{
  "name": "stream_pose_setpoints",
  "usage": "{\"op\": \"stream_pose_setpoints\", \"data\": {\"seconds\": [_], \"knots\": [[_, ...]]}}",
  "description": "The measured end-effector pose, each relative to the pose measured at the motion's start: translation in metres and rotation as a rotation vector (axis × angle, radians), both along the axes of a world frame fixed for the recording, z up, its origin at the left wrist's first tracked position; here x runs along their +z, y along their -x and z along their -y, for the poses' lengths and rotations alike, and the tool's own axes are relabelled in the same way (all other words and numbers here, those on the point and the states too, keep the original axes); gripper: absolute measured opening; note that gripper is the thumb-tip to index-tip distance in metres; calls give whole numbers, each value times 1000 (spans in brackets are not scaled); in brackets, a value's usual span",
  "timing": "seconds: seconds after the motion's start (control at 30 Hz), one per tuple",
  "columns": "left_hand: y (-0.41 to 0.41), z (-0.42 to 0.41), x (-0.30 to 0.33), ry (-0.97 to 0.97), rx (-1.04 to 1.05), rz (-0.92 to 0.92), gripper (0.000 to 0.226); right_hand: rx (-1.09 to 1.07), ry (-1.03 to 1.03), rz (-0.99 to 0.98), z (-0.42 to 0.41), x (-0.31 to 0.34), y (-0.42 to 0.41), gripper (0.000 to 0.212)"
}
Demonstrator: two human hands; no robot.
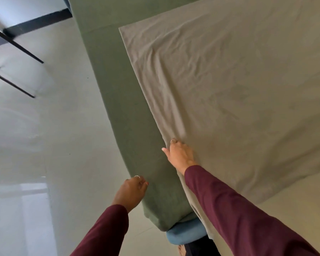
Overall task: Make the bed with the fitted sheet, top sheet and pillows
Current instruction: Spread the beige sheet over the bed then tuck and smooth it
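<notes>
Left of the bed (pixel 118 100), the pale floor (pixel 50 126) lies open along its whole green-covered side, room enough for a hand to pass. Further left of the bed, dark slanted chair legs (pixel 18 46) stand in that floor space. At the bed's near corner a blue rounded base (pixel 185 234) juts out just under the green cover.

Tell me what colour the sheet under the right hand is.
The sheet is plain light grey-beige, seen in the head view.
</notes>
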State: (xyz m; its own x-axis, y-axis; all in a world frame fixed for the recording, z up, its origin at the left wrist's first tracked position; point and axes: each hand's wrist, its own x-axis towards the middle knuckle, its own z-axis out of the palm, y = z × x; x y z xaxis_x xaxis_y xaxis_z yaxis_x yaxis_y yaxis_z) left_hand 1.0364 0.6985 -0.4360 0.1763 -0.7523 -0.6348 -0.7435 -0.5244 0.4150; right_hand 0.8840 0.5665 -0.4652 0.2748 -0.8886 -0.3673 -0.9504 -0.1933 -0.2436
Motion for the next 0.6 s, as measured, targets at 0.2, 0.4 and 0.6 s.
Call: {"op": "stream_pose_setpoints", "data": {"seconds": [0.2, 0.4, 0.6], "knots": [[-43, 8, 3, -80, 94, -31, 14, 82, -126, -73, 19, 3, -5, 32], [-77, 80, 0, 37, -36, 91, 25, 430, -222, -77, -23, 6, -38, 42], [-97, 162, -10, 203, -291, -21, 26, -84, 18, 69, -2, 10, -61, 23]]}}
